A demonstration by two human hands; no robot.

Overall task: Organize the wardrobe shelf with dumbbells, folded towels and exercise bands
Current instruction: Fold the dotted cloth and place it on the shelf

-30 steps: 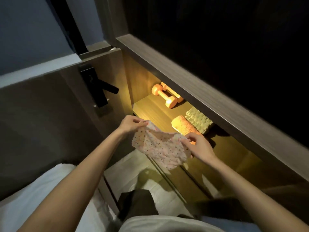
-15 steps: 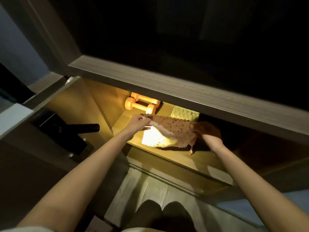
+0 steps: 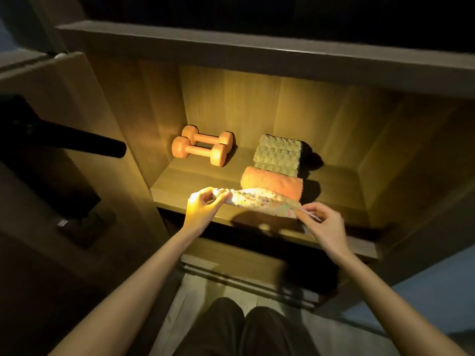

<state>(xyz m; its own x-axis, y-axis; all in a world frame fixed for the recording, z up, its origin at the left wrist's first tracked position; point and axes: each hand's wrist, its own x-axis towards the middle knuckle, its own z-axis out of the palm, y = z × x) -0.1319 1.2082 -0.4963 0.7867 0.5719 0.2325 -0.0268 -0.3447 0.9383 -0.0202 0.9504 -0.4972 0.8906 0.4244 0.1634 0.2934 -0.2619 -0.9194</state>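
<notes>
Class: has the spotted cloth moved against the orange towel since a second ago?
Yes. The spotted cloth moved inward, from outside the shelf to just in front of the orange towel.

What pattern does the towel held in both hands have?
Pale towel with small coloured dots; head view.

Both bare arms reach forward; left hand (image 3: 201,205) pinches one end of a cloth (image 3: 264,204), right hand (image 3: 322,222) pinches the other

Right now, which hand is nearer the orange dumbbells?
Left. The left hand pinches the spotted cloth at the front of the shelf, straight out from the dumbbells; the right hand holds the cloth's other end, off to their right.
</notes>
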